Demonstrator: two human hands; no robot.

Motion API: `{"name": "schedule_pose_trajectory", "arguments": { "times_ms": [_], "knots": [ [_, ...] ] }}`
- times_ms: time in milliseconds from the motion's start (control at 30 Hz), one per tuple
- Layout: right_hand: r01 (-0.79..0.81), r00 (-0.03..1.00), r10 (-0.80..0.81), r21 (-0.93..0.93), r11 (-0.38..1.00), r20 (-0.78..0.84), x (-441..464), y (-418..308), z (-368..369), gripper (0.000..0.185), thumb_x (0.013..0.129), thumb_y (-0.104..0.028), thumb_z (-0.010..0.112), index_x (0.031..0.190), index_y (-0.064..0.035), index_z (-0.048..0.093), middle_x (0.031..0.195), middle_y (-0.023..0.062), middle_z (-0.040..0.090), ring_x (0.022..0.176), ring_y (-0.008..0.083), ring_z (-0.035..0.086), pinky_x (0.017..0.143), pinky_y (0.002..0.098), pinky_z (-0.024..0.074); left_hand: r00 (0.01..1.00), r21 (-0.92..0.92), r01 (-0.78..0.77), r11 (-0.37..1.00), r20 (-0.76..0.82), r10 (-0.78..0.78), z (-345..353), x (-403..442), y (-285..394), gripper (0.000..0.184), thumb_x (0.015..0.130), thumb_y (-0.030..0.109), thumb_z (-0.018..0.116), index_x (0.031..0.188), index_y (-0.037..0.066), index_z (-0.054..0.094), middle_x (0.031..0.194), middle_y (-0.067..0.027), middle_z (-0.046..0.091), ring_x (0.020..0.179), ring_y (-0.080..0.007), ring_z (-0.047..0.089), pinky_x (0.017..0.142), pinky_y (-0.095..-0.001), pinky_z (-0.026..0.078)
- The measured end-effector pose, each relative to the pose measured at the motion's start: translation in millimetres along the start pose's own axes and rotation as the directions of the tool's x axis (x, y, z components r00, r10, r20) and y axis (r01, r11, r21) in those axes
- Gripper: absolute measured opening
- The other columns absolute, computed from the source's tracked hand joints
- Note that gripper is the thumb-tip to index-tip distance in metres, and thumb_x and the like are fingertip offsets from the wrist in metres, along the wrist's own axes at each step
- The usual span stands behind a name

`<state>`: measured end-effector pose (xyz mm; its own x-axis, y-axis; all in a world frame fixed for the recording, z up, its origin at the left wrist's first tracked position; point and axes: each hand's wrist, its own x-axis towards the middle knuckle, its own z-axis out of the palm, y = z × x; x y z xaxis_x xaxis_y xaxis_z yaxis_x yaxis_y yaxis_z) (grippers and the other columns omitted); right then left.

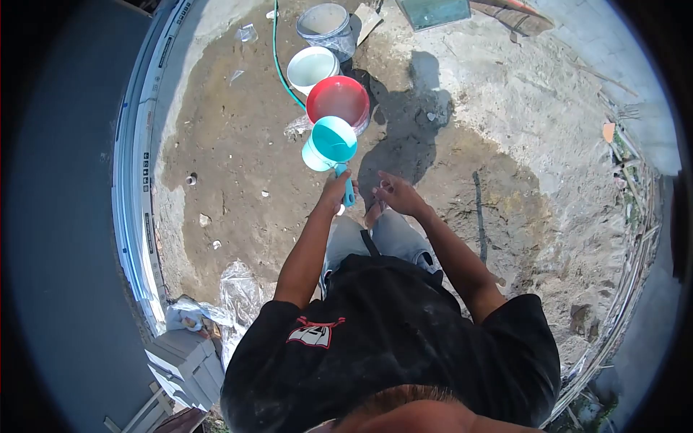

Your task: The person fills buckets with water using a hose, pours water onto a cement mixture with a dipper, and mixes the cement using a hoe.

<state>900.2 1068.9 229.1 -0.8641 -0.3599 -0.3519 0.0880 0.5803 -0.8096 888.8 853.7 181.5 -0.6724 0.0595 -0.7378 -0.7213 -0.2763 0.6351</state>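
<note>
My left hand (337, 190) is wrapped round the handle of a turquoise water dipper (313, 156). The dipper's cup is held out in front of me, overlapping the near side of a red-rimmed bucket (338, 102) that has cloudy liquid in it. Whether the cup itself holds water is hard to tell. To the right of the handle, my right hand (397, 193) is held above my knees, empty, with its fingers partly bent and apart.
Beyond the red-rimmed bucket stand a white bucket (312, 68) and a grey bucket (325, 27). A green hose (284, 81) runs beside them over wet ground. Crumpled clear plastic (242, 292) and stacked grey blocks (189, 368) lie at the lower left. Long boards (136, 155) line the left side.
</note>
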Motion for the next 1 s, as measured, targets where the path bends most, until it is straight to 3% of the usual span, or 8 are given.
{"name": "schedule_pose_trajectory", "arguments": {
  "times_ms": [200, 367, 533, 633, 733, 800, 833, 1000],
  "knots": [
    [-0.429, 0.897, 0.431, 0.046, 0.902, -0.094, -33, 94, -36, 0.055, 0.086, -0.031, 0.06, 0.126, 0.0053, 0.05, 0.101, 0.0234, 0.066, 0.094, 0.0308, 0.065, 0.083, 0.0368, 0.0493, 0.978, 0.577, -0.027, 0.817, -0.153, 0.14, -49, 130, 48, 0.037, 0.087, 0.032, 0.058, 0.105, 0.0, 0.054, 0.081, -0.0128, 0.062, 0.07, -0.0239, 0.063, 0.061, -0.0379, 0.049],
    [-0.781, 0.536, 0.798, 0.197, 0.592, -0.275, -112, 176, -28, 0.057, 0.083, -0.035, 0.061, 0.122, 0.0061, 0.053, 0.1, 0.0239, 0.065, 0.095, 0.0326, 0.064, 0.083, 0.0386, 0.049, 0.981, 0.826, 0.096, 0.556, -0.173, 0.087, -82, 329, 43, 0.057, 0.083, 0.037, 0.057, 0.115, -0.009, 0.051, 0.111, -0.0294, 0.059, 0.109, -0.0417, 0.056, 0.092, -0.0478, 0.042],
    [-0.919, 0.211, 0.959, 0.294, 0.261, -0.191, -203, 210, 53, 0.053, 0.08, -0.036, 0.061, 0.115, 0.0046, 0.059, 0.098, 0.0256, 0.065, 0.095, 0.034, 0.064, 0.083, 0.04, 0.0495, 0.97, 0.974, 0.227, 0.02, -0.228, 0.089, -113, 491, 16, 0.051, 0.081, 0.036, 0.059, 0.109, -0.007, 0.058, 0.115, -0.027, 0.059, 0.111, -0.0409, 0.056, 0.094, -0.0478, 0.044],
    [-0.917, 0.036, 0.998, 0.395, 0.057, -0.06, -215, 193, 92, 0.052, 0.082, -0.037, 0.058, 0.117, 0.0021, 0.058, 0.101, 0.0256, 0.065, 0.099, 0.0354, 0.063, 0.089, 0.0408, 0.0479, 0.996, 0.836, 0.068, -0.544, -0.03, 0.079, -114, 535, -14, 0.048, 0.081, 0.035, 0.059, 0.106, -0.006, 0.061, 0.099, -0.0232, 0.065, 0.1, -0.0333, 0.063, 0.085, -0.0418, 0.051],
    [-0.902, -0.017, 1.0, 0.431, -0.024, 0.02, -191, 169, 106, 0.054, 0.082, -0.038, 0.059, 0.12, 0.0005, 0.057, 0.105, 0.0251, 0.064, 0.1, 0.0357, 0.062, 0.089, 0.0404, 0.0479, 0.989, 0.9, -0.119, -0.419, 0.069, -0.134, -117, 548, -25, 0.046, 0.084, 0.036, 0.059, 0.102, -0.006, 0.063, 0.088, -0.019, 0.067, 0.089, -0.0273, 0.067, 0.078, -0.0409, 0.052],
    [-0.87, -0.03, 0.999, 0.491, -0.044, 0.037, -184, 166, 124, 0.053, 0.083, -0.038, 0.058, 0.12, 0.0008, 0.057, 0.106, 0.0247, 0.064, 0.1, 0.0349, 0.062, 0.089, 0.04, 0.0478, 0.982, 0.928, 0.01, 0.372, 0.061, -0.179, -109, 533, -14, 0.043, 0.087, 0.042, 0.06, 0.08, -0.001, 0.058, 0.064, -0.0049, 0.057, 0.052, -0.0162, 0.054, 0.048, -0.0347, 0.042],
    [-0.851, -0.007, 0.999, 0.524, -0.027, 0.04, -179, 168, 129, 0.053, 0.083, -0.037, 0.058, 0.12, 0.0012, 0.057, 0.106, 0.0242, 0.064, 0.1, 0.034, 0.062, 0.089, 0.0395, 0.0476, 0.993, 0.869, 0.067, 0.491, -0.01, -0.117, -104, 526, -14, 0.043, 0.088, 0.043, 0.059, 0.075, 0.003, 0.054, 0.059, -0.0022, 0.051, 0.044, -0.013, 0.046, 0.041, -0.029, 0.036],
    [-0.688, 0.041, 0.987, 0.712, 0.141, -0.156, -170, 158, 120, 0.05, 0.084, -0.034, 0.061, 0.12, 0.0005, 0.057, 0.087, 0.0153, 0.067, 0.074, 0.0227, 0.064, 0.073, 0.0344, 0.0505, 0.995, 0.643, 0.094, 0.76, -0.085, -0.051, -64, 437, 34, 0.038, 0.091, 0.04, 0.055, 0.077, 0.006, 0.051, 0.058, -0.0004, 0.045, 0.043, -0.0115, 0.044, 0.037, -0.0254, 0.035]
  ]
}}
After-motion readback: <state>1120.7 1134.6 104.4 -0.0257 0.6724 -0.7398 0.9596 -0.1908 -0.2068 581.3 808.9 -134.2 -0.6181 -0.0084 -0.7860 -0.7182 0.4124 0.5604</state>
